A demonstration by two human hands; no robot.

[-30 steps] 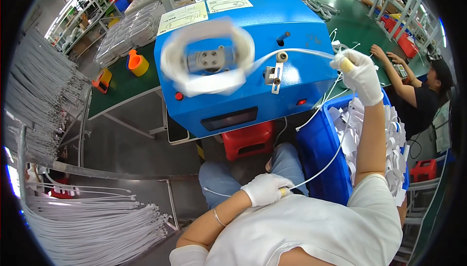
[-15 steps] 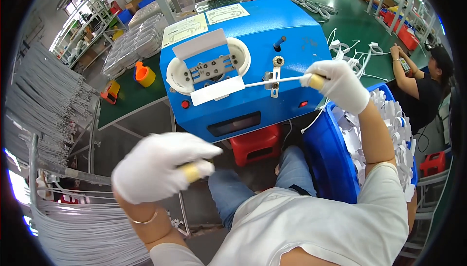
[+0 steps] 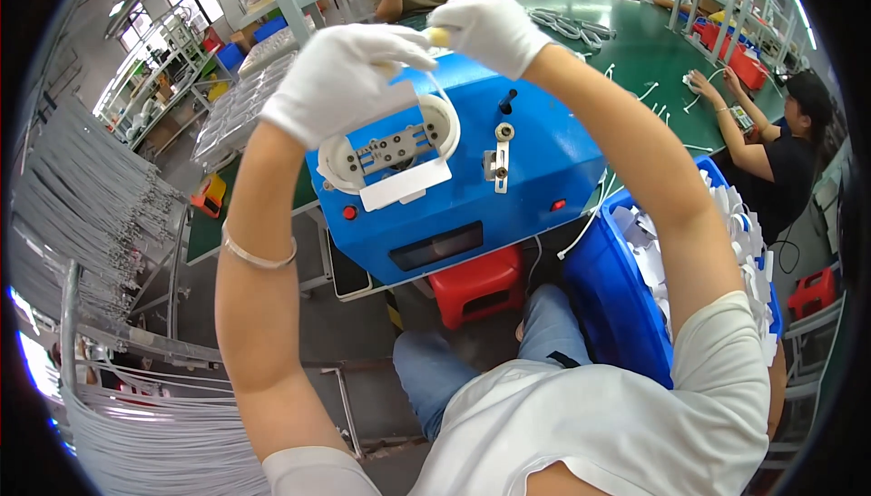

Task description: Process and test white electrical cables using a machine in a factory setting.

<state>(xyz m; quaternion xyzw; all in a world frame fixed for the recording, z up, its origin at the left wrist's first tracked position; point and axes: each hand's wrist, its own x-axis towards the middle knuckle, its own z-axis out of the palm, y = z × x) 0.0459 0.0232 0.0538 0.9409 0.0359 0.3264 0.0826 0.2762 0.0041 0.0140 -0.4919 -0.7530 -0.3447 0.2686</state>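
The white, thin plastic-sheathed cable (image 3: 442,88) rises from the white curved guides (image 3: 337,167) atop the blue metal box-shaped machine (image 3: 553,169) to both hands' fingertips, apparently lifted there to keep it tensioned. The guides likely hold its loop in shape. The white-gloved left hand (image 3: 336,83) has its fingers extended and slightly parted above the machine; the white-gloved right hand (image 3: 490,31) has its fingertips bunched close beside them. Overlap and blur hide which grip pinches the cable, so I cannot tell.

Left arm (image 3: 259,314) raised, right arm (image 3: 635,142) angled inward, gloved left hand (image 3: 340,78) just beside gloved right hand (image 3: 492,33)
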